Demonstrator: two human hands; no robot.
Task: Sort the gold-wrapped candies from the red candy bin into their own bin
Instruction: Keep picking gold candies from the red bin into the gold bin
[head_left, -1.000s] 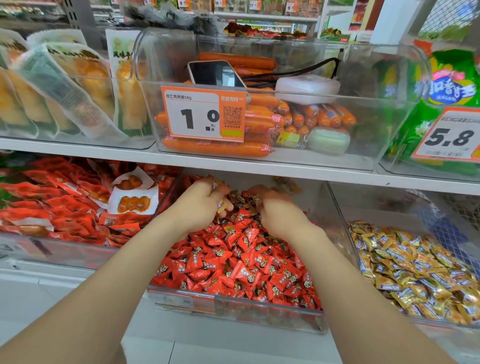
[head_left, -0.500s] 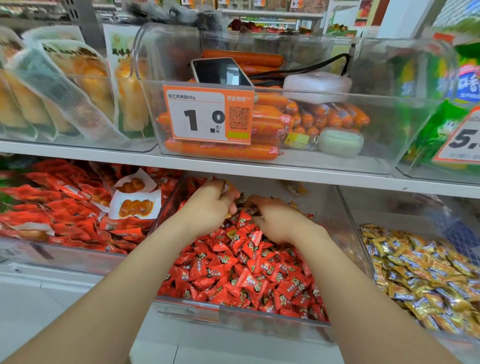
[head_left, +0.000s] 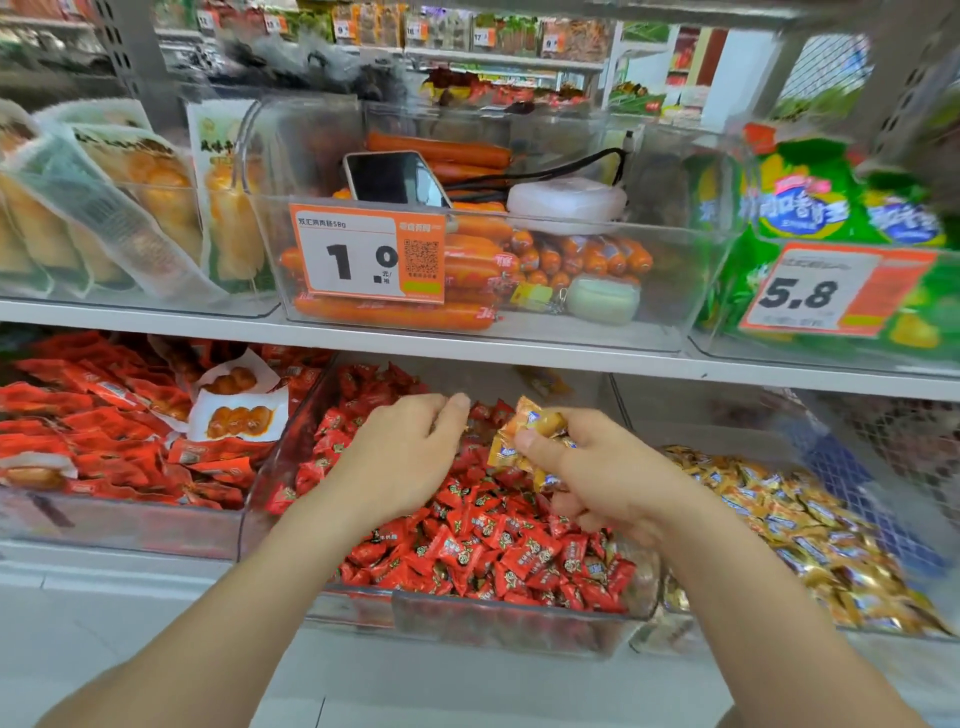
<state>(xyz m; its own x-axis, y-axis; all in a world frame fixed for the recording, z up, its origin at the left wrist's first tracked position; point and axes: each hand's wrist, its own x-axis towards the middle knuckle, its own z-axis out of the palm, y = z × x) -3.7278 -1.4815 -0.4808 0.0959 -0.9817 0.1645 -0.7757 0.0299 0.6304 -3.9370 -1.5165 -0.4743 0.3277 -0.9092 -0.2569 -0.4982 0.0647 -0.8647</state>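
Gold-wrapped candies (head_left: 532, 422) pinched in right hand (head_left: 605, 483), above red candy bin (head_left: 493, 626)

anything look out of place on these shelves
Yes. A phone, a white case with a black cord and a pale green pouch lie among the sausages in the upper clear bin. Below, the right hand holds gold-wrapped candies above the red candy bin, where they do not belong.

Hands: two, the left hand (head_left: 410, 452) and the right hand (head_left: 597, 478). Clear plastic bins (head_left: 467, 618) in the bottom row: three. Orange-bordered paper price tags (head_left: 366, 260): two. Black-screened smartphone (head_left: 392, 179): one. White round plastic case (head_left: 566, 200): one. Pale green pouch (head_left: 602, 299): one. Red-wrapped candies (head_left: 493, 540) and gold-wrapped candies (head_left: 810, 530): beyond counting.
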